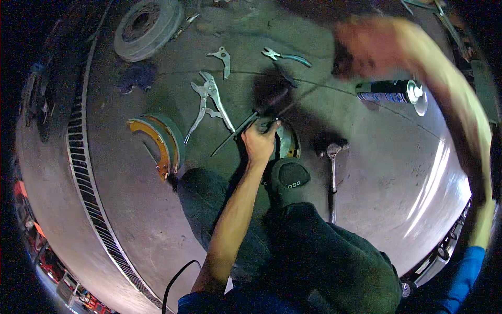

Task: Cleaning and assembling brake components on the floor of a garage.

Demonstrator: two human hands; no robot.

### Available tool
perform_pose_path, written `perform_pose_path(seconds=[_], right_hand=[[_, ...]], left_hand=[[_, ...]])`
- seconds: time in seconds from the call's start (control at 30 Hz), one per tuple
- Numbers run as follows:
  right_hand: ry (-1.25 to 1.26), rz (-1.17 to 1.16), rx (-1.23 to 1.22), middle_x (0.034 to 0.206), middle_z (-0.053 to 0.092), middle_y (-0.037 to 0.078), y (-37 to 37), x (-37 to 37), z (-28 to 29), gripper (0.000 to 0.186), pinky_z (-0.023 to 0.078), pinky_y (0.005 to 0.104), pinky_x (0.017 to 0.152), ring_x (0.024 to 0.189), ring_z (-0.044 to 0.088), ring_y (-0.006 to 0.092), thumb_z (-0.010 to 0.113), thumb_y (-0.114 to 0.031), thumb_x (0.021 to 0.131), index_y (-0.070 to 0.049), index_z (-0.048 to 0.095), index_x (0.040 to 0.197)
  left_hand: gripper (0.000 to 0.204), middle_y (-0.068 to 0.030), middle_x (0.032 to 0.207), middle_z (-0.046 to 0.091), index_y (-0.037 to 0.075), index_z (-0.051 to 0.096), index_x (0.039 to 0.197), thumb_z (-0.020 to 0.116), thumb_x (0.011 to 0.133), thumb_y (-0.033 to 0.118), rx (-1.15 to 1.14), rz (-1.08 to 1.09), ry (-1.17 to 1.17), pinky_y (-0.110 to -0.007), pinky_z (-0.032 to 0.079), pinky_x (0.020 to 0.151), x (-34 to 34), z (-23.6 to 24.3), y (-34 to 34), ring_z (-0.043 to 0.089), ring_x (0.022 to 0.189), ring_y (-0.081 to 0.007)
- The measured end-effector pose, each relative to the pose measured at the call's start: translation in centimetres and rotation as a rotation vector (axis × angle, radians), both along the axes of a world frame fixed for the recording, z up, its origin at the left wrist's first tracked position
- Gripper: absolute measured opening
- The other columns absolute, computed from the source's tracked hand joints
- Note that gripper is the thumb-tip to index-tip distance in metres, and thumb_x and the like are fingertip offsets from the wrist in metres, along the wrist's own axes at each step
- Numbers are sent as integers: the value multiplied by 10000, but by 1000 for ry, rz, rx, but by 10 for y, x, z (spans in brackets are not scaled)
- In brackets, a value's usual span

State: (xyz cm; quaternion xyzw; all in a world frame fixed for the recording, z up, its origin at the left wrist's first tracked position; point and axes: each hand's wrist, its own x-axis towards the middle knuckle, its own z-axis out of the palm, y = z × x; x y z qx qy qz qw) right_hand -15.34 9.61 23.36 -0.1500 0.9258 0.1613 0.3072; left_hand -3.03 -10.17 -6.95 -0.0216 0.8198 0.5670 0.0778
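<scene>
My left hand (260,140) is low over the floor in front of my shoe, its fingers closed around something dark that I cannot make out. A thin dark rod (230,137) runs beside its knuckles; whether the hand grips it is unclear. Against the hand's right side stands a curved metal brake shoe (287,142), partly hidden by the hand and shoe. My right hand (366,49) is raised at the upper right, smeared by motion, with a dark blurred shape at its fingers. Locking pliers (210,97) lie left of my left hand, and side cutters (285,56) lie beyond it.
Brake shoes with orange edges (161,141) lie at the left. A brake drum (149,29), a flat metal lever (224,60) and a dark blue piece (137,77) lie farther off. At the right are a spray can (387,92) and a ratchet (333,162). A floor grate (89,183) runs along the left.
</scene>
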Motion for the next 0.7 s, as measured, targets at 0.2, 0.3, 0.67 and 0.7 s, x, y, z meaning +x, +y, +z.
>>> perform_pose_path(seconds=[0.2,0.3,0.67,0.7], right_hand=[[151,-14,-268,846,544,147,17,120,7,161,472,445,689,780,554,323,710,-163,882,-58,621,966],[118,-84,-246,854,636,165,24,177,-5,198,490,449,718,782,607,331,695,-199,919,-48,687,1048],[309,-910,-585,904,660,156,-9,325,-93,351,521,436,751,757,658,328,678,-222,938,-91,692,1264],[289,-931,-599,931,660,152,-11,331,-98,357,527,443,756,771,660,334,677,-223,941,-92,689,1273]], left_hand=[[282,-136,925,773,-18,730,957,872,800,169,-23,22,23,-350,556,772,1,-11,-2,742,816,-228],[296,-127,889,766,-35,718,952,884,783,142,87,-7,-117,-342,556,749,5,-16,-5,730,787,-218],[356,-101,973,756,-25,718,1038,889,766,127,153,-7,-321,-343,531,871,5,-11,-9,701,910,-209],[356,-101,979,757,-23,720,1043,888,768,128,154,-11,-290,-342,533,871,5,-9,-8,703,910,-209]])
